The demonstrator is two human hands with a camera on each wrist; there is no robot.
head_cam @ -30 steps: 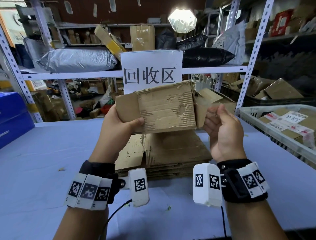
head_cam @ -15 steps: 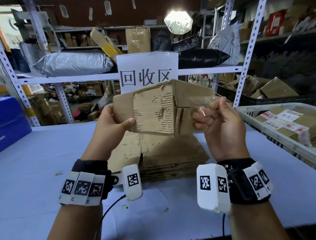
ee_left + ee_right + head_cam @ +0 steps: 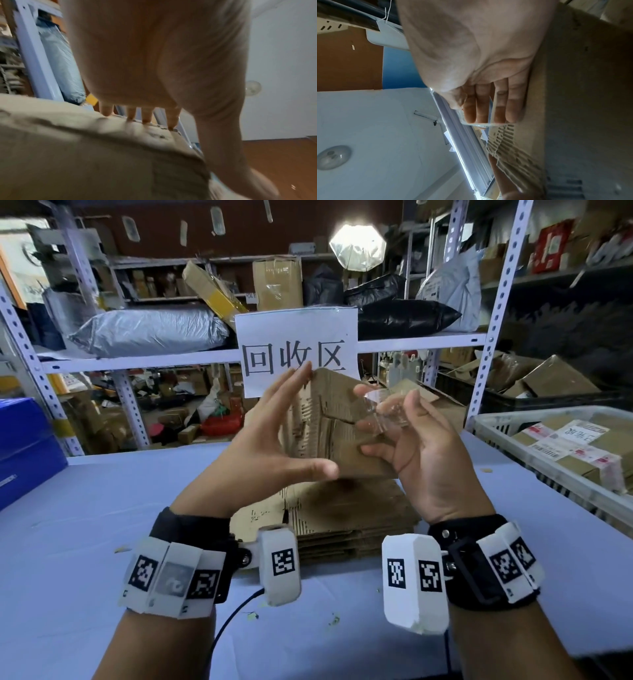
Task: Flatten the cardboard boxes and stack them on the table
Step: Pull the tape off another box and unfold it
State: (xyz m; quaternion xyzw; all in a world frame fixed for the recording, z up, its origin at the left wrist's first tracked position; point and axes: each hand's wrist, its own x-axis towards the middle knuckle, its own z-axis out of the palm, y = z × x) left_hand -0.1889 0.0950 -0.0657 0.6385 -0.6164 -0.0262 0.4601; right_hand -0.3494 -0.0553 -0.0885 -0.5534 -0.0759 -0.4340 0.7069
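The left hand [image 3: 270, 436] has its fingers [image 3: 294, 381] straight and spread, tips touching the top edge of a small cardboard box [image 3: 329, 433] held up in the air between both hands; its thumb reaches along the box's lower edge. The right hand [image 3: 418, 453] presses the box's other side with straight, close-set fingers [image 3: 498, 104], and a crumpled strip of clear tape [image 3: 383, 412] clings across them. Whether any finger pinches the tape cannot be told.

The box is worn brown corrugated board, its outer paper torn away in patches so the ribbing shows, with a ragged tear running across the near face. It is partly collapsed, folded along a vertical crease.

Below it, near the middle of the blue-covered bench [image 3: 85, 542], lies a stack of flattened boxes [image 3: 346, 518]. A white mesh basket [image 3: 513, 433] of parcels sits at the bench's right edge.
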